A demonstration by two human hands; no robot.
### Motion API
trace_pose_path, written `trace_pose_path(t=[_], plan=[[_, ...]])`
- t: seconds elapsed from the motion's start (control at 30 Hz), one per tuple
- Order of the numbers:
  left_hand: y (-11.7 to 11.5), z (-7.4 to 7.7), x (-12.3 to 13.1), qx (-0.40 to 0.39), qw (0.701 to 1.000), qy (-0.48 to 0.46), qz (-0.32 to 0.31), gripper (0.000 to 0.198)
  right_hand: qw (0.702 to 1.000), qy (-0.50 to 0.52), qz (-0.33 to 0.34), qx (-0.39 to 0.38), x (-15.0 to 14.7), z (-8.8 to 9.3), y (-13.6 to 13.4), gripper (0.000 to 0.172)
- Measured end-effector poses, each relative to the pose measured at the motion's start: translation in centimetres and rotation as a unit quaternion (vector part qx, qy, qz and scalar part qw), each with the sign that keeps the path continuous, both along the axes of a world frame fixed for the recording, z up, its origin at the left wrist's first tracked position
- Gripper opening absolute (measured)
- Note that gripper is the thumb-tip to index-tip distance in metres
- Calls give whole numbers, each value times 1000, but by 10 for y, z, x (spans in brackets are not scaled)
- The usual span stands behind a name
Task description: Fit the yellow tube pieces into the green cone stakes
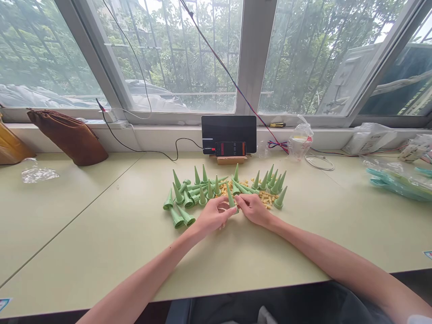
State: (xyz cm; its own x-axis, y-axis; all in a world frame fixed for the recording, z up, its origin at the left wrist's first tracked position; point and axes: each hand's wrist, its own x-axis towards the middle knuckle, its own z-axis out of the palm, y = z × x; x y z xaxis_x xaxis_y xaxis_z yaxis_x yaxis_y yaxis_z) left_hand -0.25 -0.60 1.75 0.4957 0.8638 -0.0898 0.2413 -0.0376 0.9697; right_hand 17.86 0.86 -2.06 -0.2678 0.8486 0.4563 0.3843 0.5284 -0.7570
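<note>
My left hand (213, 214) grips a green plastic cone-shaped spike (230, 197) by its wide base, the tip pointing up. Close against its right side, my right hand (254, 209) has its fingers pinched together; whatever they hold is hidden. Several more green spikes (177, 195) stand or lie in a cluster to the left. Others (281, 197) stand upright to the right. Small yellow plastic pieces (267, 199) are heaped behind and beside my hands, among the spikes.
Behind the pile, a phone (231, 149) leans against a black tablet (229, 126) on a small brown stand (231, 160). A brown pouch (69, 139) sits at the left. Plastic bags (398, 180) lie at the right, and a black cable (145, 152) runs along the back.
</note>
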Motion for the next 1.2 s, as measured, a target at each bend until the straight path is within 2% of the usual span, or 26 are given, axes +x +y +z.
trace_pose_path(t=[0.4, 1.2], plan=[[5, -5, -2, -52, 997, -53, -13, 45, 1000, -7, 8, 3, 0, 0, 0, 44], [3, -4, 0, -25, 999, -18, 10, 40, 998, -43, 27, -24, 1, 0, 0, 45]])
